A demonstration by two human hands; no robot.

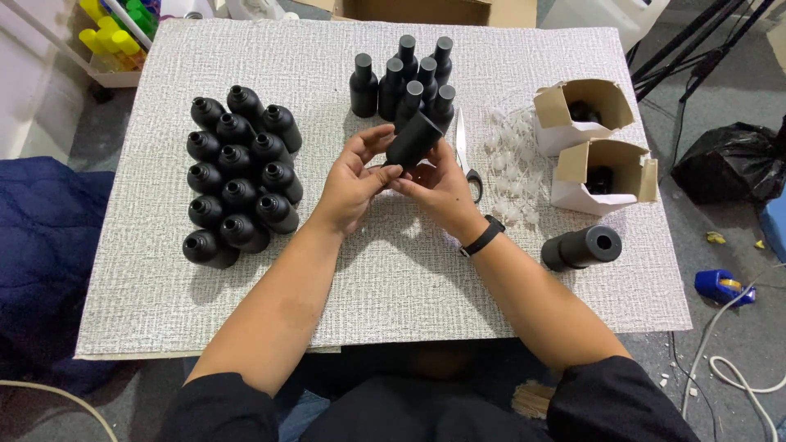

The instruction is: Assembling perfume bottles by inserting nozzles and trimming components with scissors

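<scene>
Over the middle of the desk (164, 303), the left hand (352, 184) and right hand (442, 190) both hold one black bottle (413, 141), tilted and lifted above the surface. To the left lie rows of black bottles on their sides (237, 176). A black tube (583, 247) lies right. Beyond stand upright bottles (405, 78), scissors (464, 151) and two open cardboard boxes (594, 139).

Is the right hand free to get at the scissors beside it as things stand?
Probably not at once: the right hand and left hand both hold a black bottle. The scissors lie just behind it, nothing between.
</scene>
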